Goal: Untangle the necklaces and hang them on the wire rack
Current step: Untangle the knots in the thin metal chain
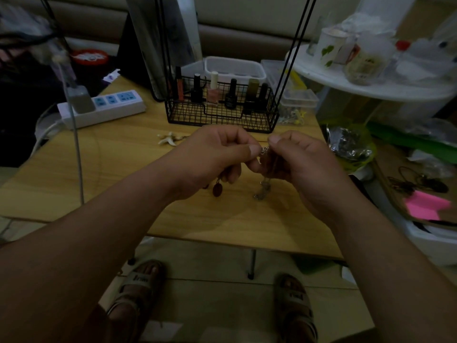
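My left hand (217,154) and my right hand (299,159) are close together above the wooden table (118,169). Both pinch a tangle of thin silver necklace chain (264,151) between thumb and fingers. A dark oval pendant (217,189) hangs below my left hand. A silver chain end with a small charm (260,194) dangles under my right hand. The black wire rack (220,115) stands just behind the hands, its tall black rods (294,50) rising out of the top of the view.
Several nail polish bottles (213,90) stand in the rack's basket. A white power strip (103,107) lies at the left, a pale starfish-shaped piece (170,138) near the rack. Clear boxes (299,100) and a cluttered white shelf (371,78) are at the right. Pink notes (425,204) lie lower right.
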A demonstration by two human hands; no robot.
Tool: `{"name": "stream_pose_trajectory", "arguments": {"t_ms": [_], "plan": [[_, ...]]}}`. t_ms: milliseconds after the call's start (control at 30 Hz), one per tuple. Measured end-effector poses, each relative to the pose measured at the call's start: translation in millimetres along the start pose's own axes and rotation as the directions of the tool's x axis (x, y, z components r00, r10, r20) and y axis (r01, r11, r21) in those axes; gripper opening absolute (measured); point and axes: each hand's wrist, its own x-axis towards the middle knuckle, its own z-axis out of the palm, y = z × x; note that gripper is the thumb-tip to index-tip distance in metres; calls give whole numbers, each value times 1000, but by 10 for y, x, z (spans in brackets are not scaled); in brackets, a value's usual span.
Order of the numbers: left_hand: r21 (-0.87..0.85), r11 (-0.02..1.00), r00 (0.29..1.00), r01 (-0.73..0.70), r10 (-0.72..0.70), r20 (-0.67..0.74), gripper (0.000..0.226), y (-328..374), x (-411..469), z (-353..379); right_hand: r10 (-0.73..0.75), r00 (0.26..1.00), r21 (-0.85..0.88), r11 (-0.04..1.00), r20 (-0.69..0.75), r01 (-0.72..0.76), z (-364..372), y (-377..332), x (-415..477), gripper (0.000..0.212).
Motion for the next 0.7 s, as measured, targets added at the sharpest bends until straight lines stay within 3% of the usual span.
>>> {"name": "stream_pose_trajectory", "arguments": {"t_ms": [133,200,333,500,700], "plan": [[14,1000,999,11,-10,-37,9,-16,1,-2,-143,981,-261,960,-129,106,-16,10,-24,5],[16,1000,998,13,-12,-67,9,-20,1,-2,-212,971,-323,932,-113,166,-17,-7,-52,2],[18,999,992,27,-25,-124,9,-21,2,5,-170,985,-328,932,-30,151,26,-13,-105,5],[39,999,989,7,-1,-151,10,-32,14,40,-128,991,-345,933,-51,103,70,21,-81,7],[263,964,987,-41,79,-138,7,-77,18,55,-156,987,-425,896,-42,124,67,74,-62,7]]}}
